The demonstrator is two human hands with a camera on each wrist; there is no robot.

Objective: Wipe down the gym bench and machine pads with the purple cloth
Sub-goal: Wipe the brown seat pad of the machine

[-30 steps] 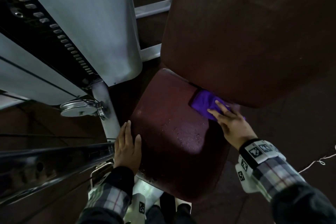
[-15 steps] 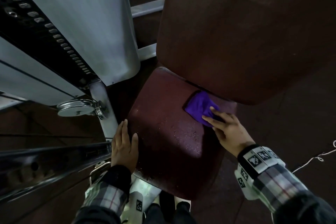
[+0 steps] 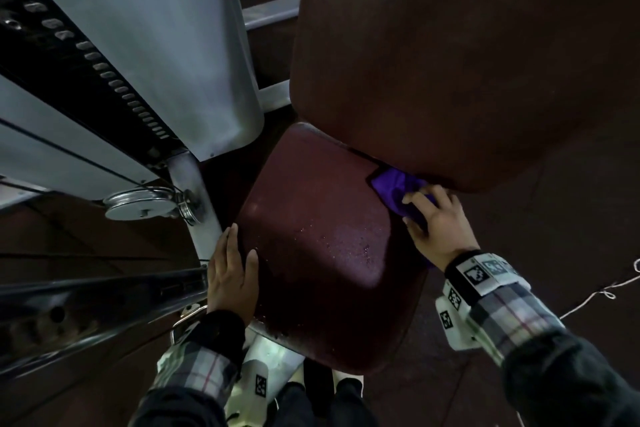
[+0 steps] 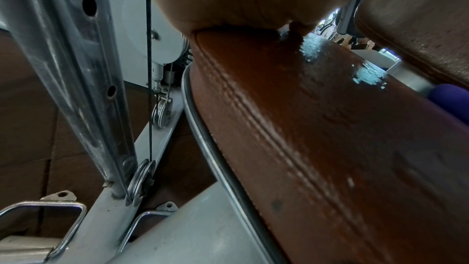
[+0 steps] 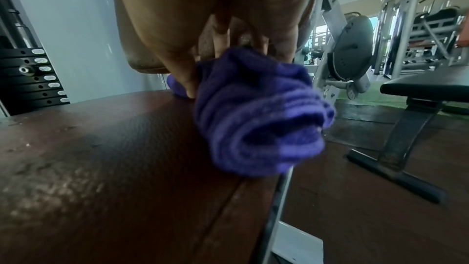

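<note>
The maroon seat pad (image 3: pixel 322 236) lies in the middle of the head view, wet with droplets, and the big brown back pad (image 3: pixel 467 62) overhangs its far end. At the seat's far right corner, tight against the back pad, my right hand (image 3: pixel 440 222) holds the purple cloth (image 3: pixel 394 187). In the right wrist view the cloth (image 5: pixel 253 111) is bunched between thumb and fingers and hangs over the seat's (image 5: pixel 101 158) edge. My left hand (image 3: pixel 232 274) rests flat and open on the seat's left edge.
A grey shroud (image 3: pixel 166 28) and black weight stack (image 3: pixel 86 55) rise on the left, with a pulley (image 3: pixel 142 204) and steel rail (image 3: pixel 86 298) beside my left hand. A black flat bench (image 5: pixel 426 85) stands to the right. A white cord (image 3: pixel 609 288) lies on the floor.
My right hand slid the cloth a little left onto the seat, then back right and up against the back pad. The left hand stayed on the seat's edge.
</note>
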